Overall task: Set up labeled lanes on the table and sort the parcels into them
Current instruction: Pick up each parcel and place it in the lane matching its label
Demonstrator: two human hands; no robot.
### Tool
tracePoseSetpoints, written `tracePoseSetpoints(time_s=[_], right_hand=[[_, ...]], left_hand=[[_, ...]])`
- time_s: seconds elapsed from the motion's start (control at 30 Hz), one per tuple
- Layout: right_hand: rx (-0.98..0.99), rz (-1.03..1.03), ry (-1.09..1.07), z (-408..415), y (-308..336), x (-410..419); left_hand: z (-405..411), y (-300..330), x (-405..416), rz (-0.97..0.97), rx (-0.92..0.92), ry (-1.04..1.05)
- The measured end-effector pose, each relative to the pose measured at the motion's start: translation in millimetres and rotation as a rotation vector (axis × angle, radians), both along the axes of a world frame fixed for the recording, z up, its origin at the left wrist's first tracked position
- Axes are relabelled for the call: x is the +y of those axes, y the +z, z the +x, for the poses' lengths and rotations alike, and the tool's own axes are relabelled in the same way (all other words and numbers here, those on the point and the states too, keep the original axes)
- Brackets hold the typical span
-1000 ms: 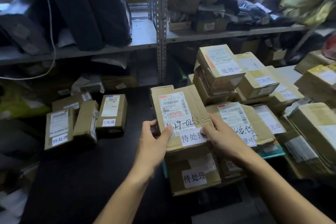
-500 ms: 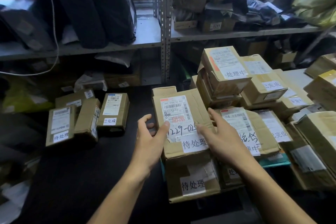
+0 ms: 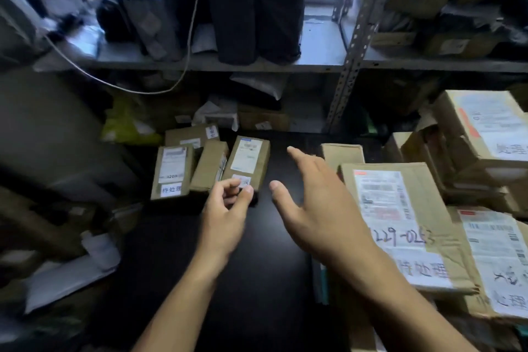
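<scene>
Large brown cardboard parcel [image 3: 400,226] reads "1229-0253"; right hand [image 3: 314,208] hovers spread, left hand [image 3: 225,211] loosely curled, holding nothing.

Left hand [image 3: 225,208] loosely curled near small parcel [image 3: 247,164]; right hand [image 3: 311,206] spread above black table [image 3: 228,280]

Small parcels [image 3: 210,163] cluster left on table [image 3: 257,280], before shelving [image 3: 353,66]. Stacked cartons [image 3: 428,223] crowd the right side. Both hands [image 3: 311,208] between the two groups, above the tabletop.
</scene>
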State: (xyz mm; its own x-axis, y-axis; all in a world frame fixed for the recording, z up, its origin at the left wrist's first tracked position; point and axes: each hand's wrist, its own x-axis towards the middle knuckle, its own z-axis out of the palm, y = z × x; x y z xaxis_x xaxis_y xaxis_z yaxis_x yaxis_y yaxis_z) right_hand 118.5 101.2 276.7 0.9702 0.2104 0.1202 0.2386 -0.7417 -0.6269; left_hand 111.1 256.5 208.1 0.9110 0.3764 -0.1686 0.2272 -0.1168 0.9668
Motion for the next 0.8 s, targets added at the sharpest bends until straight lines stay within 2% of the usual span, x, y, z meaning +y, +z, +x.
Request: tracePoseSetpoints(time_s=[0.13, 0.27, 0.57, 0.67, 0.8], right_hand=[[0.099, 0.009, -0.036, 16, -21, 54], [0.274, 0.09, -0.166, 37, -58, 95], [0.593, 0.388, -0.507, 107, -182, 119], [0.705, 0.278, -0.538, 131, -221, 118], [0.796, 0.182, -0.507, 148, -259, 121]], left_hand=[[23, -22, 58, -0.016, 0.04, 0.007], [56, -50, 95, -0.043, 0.122, -0.081], [145, -132, 109, -0.064, 0.272, -0.229], [167, -157, 102, 0.018, 0.327, -0.305], [182, -181, 89, 0.342, 0.385, -0.373]])
